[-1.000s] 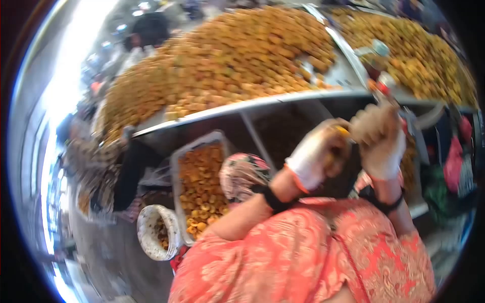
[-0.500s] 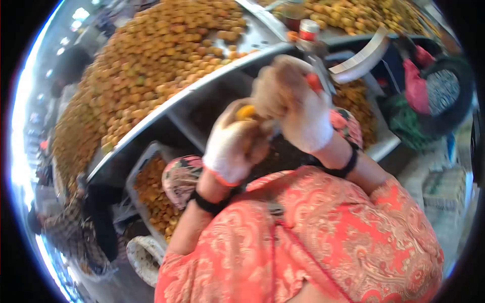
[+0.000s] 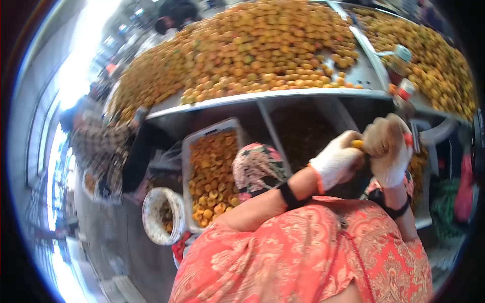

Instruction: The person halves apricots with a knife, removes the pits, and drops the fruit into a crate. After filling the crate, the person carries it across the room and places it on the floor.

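Note:
My left hand [image 3: 336, 162], in a white glove, is closed around a small orange-yellow fruit [image 3: 357, 144] that looks like an apricot. Close beside it, my right hand [image 3: 388, 149] is curled in a soiled white glove. Something red [image 3: 407, 141] shows at the edge of its fist, like the handle of a small tool; the rest is hidden by the fingers. Both hands are above my lap, in front of the metal table [image 3: 283, 94]. A great heap of the same fruit [image 3: 252, 45] covers that table.
Left of my knee stands a crate [image 3: 185, 166] of opened fruit, beside a stained white bucket [image 3: 148, 212] with scraps inside. Bottles [image 3: 405, 90] stand on the table edge at right. A co-worker in a checked shirt [image 3: 98, 146] sits at far left.
My view has swung left, so the hands now appear further right, and the crate and bucket show more fully. The left hand still holds the fruit near the right hand.

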### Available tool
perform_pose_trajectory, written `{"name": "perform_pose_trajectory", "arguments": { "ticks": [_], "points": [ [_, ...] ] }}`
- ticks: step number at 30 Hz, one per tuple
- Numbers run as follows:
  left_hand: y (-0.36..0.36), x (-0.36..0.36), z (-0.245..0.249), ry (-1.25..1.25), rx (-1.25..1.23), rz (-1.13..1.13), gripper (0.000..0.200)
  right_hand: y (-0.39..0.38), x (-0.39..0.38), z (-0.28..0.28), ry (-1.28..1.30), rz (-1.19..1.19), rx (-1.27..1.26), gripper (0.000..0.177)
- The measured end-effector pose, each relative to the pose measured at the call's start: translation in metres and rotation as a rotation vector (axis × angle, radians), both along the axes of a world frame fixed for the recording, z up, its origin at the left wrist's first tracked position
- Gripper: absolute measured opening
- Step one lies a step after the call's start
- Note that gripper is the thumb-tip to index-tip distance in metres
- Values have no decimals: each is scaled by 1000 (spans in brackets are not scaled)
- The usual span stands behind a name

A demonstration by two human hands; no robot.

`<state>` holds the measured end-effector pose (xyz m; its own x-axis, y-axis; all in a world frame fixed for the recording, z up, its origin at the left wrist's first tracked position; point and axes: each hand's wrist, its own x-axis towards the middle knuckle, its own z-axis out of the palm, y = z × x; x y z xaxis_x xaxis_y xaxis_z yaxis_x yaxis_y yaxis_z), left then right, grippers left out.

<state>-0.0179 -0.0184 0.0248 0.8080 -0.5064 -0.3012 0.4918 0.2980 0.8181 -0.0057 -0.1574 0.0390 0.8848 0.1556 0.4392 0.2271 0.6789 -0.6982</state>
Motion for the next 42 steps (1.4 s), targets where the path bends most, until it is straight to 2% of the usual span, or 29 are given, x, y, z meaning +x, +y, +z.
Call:
{"name": "perform_pose_trajectory", "arguments": {
  "ticks": [1,3,6,9,15,17,18,20,21,23,26,27,29,30,31,33,34,37,39,40,41,42],
  "points": [
    [2,-3,10,-11,52,-4,30,2,-3,-3,-65,-69,-105,40],
    [-4,-1,-1,-67,26,55,32,4,-2,-7,-219,-128,-237,40],
    [-1,-5,5,-82,-40,55,38,7,0,8,12,39,46,42],
    [-2,-6,0,-85,-132,56,38,4,9,4,144,123,197,42],
    [10,-10,-1,-104,-232,10,35,5,14,11,239,152,164,49],
    [14,-13,11,-196,-19,-13,32,10,9,15,265,82,135,50],
    [16,-13,9,-198,-19,-7,32,12,6,17,293,3,108,51],
    [18,-11,4,-355,224,-8,28,15,3,18,277,-6,95,50],
    [18,-11,4,-356,226,-8,28,16,2,17,266,-22,87,50],
    [16,-15,1,-182,59,-34,25,15,3,11,283,-13,96,50],
    [7,-16,-4,-193,121,46,27,15,6,11,335,-8,101,50],
    [-2,-12,-21,-194,120,47,27,15,6,11,378,-18,101,50],
    [-17,2,-63,-830,385,362,31,13,9,8,380,-17,107,49],
    [-7,-6,-38,-749,474,275,34,12,10,5,383,-17,116,49],
    [-3,-7,-35,-745,469,271,34,10,12,2,388,-22,113,49],
    [-1,-8,-31,-888,768,225,34,5,18,-4,361,76,136,48],
    [3,-11,-26,-961,829,246,34,6,18,-3,394,119,153,48],
    [9,-9,-26,-1088,887,262,30,13,10,7,545,50,153,42],
    [8,-7,-29,-1114,926,280,26,6,17,-5,504,157,208,42],
    [10,-5,-30,-1165,955,251,32,7,19,-10,457,184,231,42],
    [9,-5,-24,-1150,983,244,37,9,17,-6,498,142,229,50],
    [7,-4,-22,-1109,980,235,38,13,16,0,561,52,204,49]
  ]
}}
